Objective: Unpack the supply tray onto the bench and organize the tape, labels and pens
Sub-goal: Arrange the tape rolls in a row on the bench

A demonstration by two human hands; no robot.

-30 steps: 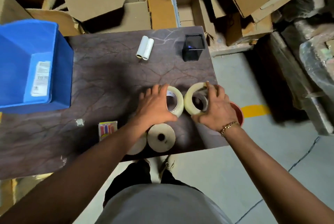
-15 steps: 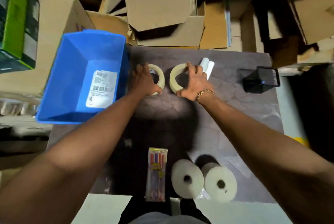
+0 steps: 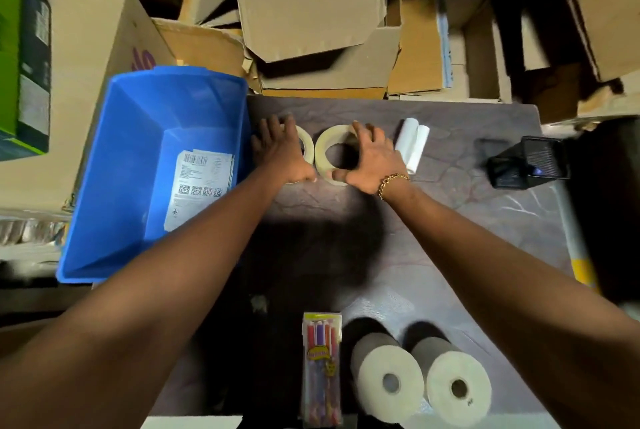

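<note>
Two cream tape rolls lie flat near the bench's far edge. My left hand (image 3: 281, 151) covers and grips the left tape roll (image 3: 305, 141), next to the blue supply tray (image 3: 114, 207). My right hand (image 3: 369, 158) grips the right tape roll (image 3: 327, 146) by its rim. Two small white label rolls (image 3: 414, 144) lie just right of that hand. A pack of coloured pens (image 3: 322, 368) lies at the near edge, with two big white label rolls (image 3: 389, 382) (image 3: 459, 387) standing beside it. A sheet of labels (image 3: 199, 186) rests inside the tray.
A black mesh pen holder (image 3: 530, 162) stands at the bench's right side. Cardboard boxes (image 3: 311, 26) are piled behind the bench. A green and black box (image 3: 20, 58) sits at far left. The dark marbled bench top (image 3: 450, 238) shows between my arms.
Both hands have carried the two tape rolls from the bench's near side to its far edge beside the tray. The camera view has shifted, and the hands now rest there.
</note>
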